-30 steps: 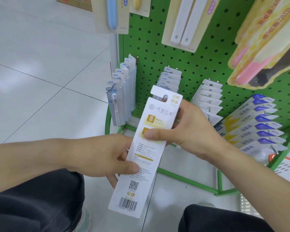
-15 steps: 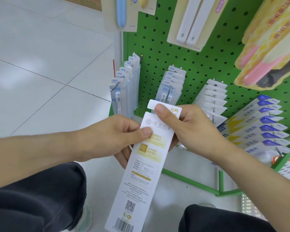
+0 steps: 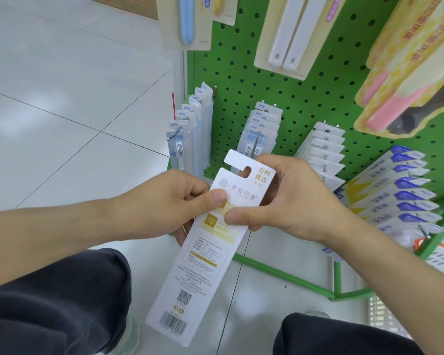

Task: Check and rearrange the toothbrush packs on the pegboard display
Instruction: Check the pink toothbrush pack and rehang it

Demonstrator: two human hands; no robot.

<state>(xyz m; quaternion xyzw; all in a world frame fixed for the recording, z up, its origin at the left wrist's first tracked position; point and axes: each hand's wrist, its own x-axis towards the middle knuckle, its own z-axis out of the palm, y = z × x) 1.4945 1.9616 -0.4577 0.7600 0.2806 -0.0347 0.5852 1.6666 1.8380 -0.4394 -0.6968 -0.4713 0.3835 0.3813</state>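
Held one pack [image 3: 210,242] off the pegboard [image 3: 305,98], back side up, hang tab pointing far. Left hand [image 3: 169,203] pinched its left edge, thumb on top. Right hand [image 3: 285,196] pinched the right edge just below the tab. Both grips clamped on the pack. Sat low, near the bottom rows. Full hooks behind: clear packs [image 3: 190,131] far left, a second row [image 3: 262,131] behind the tab, a white row [image 3: 323,152] and blue-topped packs [image 3: 400,190] to the right. Checking looked underway. Rehanging not yet done; target hook could not be told.
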